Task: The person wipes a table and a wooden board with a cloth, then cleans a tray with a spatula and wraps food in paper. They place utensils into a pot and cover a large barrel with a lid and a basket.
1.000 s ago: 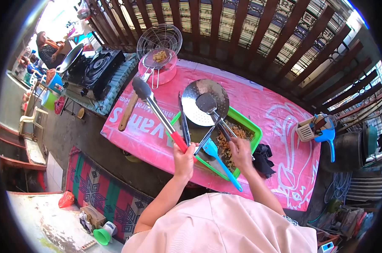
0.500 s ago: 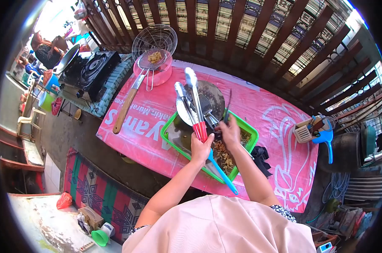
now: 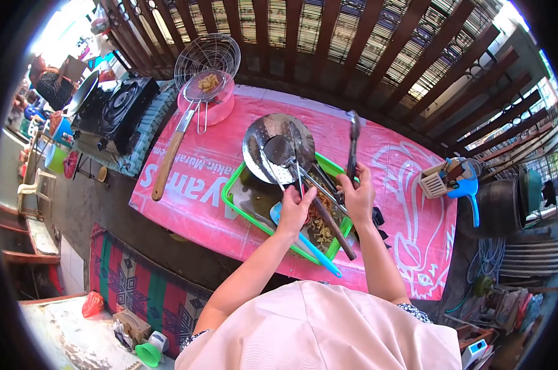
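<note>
My left hand (image 3: 293, 213) is closed around metal tongs (image 3: 270, 168) with a bit of red at the grip, low over the green-rimmed tray (image 3: 234, 198). In my right hand (image 3: 358, 194), above the tray's right side, dark tongs (image 3: 353, 139) point away from me. A large round perforated skimmer (image 3: 257, 145) lies across the tray's far end. Below my left hand a blue-handled spatula (image 3: 319, 251) slants over the near rim. Between my hands runs a dark brown handle (image 3: 337, 231). Crisp yellowish-brown crumbs (image 3: 322, 233) are spread in the tray's right part.
On the pink-covered table (image 3: 186, 200), a wire strainer (image 3: 208, 61) with a long wooden handle rests on a pink bowl (image 3: 226, 111). A cream basket (image 3: 436, 183) and a blue dipper (image 3: 467, 190) stand right. A black stove (image 3: 115, 111) is at left; slatted fencing (image 3: 328, 37) runs behind.
The metal tongs have come down from upright to lie low over the tray. My right hand has lifted dark tongs out to the right. The view has shifted slightly.
</note>
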Demonstrator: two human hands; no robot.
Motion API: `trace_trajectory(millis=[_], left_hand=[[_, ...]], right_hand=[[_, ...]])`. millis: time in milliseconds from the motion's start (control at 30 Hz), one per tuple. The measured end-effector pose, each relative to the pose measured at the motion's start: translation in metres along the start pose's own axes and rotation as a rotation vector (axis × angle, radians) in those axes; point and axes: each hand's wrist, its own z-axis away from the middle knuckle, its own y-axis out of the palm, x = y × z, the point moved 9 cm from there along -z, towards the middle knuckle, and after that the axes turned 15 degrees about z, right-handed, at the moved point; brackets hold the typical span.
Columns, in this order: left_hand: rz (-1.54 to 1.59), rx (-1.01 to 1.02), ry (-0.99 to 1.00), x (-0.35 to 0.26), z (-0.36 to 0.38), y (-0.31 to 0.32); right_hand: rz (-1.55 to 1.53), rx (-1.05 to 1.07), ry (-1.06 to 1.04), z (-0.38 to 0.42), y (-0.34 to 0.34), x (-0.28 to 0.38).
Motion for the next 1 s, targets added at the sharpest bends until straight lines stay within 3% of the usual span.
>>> trace_trajectory(millis=[33,67,133,167,200,267,333,367,400,467,533,600,700,800,1000], left_hand=[[0.030,-0.091,-0.131,0.000,0.017,0.009],[0.028,-0.086,-0.136,-0.001,0.019,0.012],[0.383,0.153,-0.193,-0.001,0.022,0.039],[0.477,0.318,-0.223,0.004,0.015,0.043],[0.541,0.281,-0.331,0.008,0.018,0.043],[0.686,0.232,-0.341,0.005,0.017,0.032],[0.699,0.218,-0.268,-0.003,0.015,0.020],[0.696,0.193,-0.240,-0.013,0.019,0.017],[0.770,0.095,-0.135,-0.025,0.020,0.013],[0.774,0.074,-0.102,-0.030,0.018,0.003],[0.739,0.040,-0.061,-0.034,0.021,-0.003],[0.666,0.055,0.057,-0.043,0.024,-0.009],[0.634,-0.046,0.153,-0.044,0.029,-0.028],[0.541,-0.147,0.213,-0.048,0.034,-0.044],[0.532,-0.303,0.048,-0.021,0.028,-0.062]], right_hand=[[0.059,0.063,-0.012,0.007,0.000,0.015],[0.157,0.078,-0.104,0.017,-0.001,0.038],[0.383,0.082,-0.460,0.042,0.010,0.075],[0.425,0.189,-0.516,0.053,0.021,0.083],[0.466,0.300,-0.572,0.065,0.031,0.093],[0.461,0.340,-0.548,0.069,0.035,0.101],[0.196,0.145,-0.536,0.065,0.010,0.106],[0.114,0.142,-0.396,0.059,0.006,0.085],[0.067,0.229,-0.127,0.060,0.007,0.061],[0.041,0.497,0.005,0.074,0.033,0.033],[-0.252,0.590,0.220,0.093,0.053,0.018],[-0.355,0.607,0.336,0.101,0.066,0.014],[-0.709,0.583,0.691,0.122,0.083,0.001],[-0.775,0.557,0.746,0.138,0.097,-0.010],[-0.524,0.518,0.509,0.141,0.085,-0.020]])
